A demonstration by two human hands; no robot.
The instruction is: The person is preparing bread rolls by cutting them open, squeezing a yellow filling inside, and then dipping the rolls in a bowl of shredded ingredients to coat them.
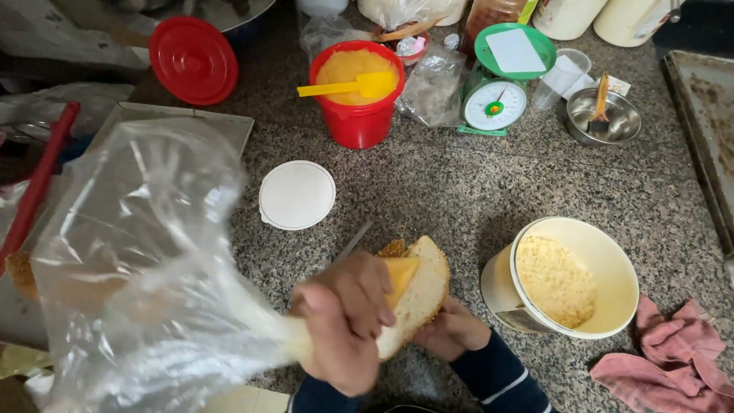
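My left hand (344,321) grips the twisted neck of a big clear plastic bag (138,268) that billows out to the left, blurred. Its fingers also rest on an orange cheese slice (403,271) inside a split, seeded bread roll (420,294). My right hand (451,333) cups the roll from below on the right. A thin metal blade (354,241) sticks out from behind my left hand; its handle is hidden, so I cannot tell what holds it.
On the granite counter, a cream bucket (612,252) of pale crumbs stands right of the roll, with a pink cloth (673,359) beside it. Behind are a white lid (297,195), a red bucket (355,126) of yellow paste with a spatula, a red lid (193,60), a green scale (501,84), a steel bowl (612,122) and a baking tray (707,115).
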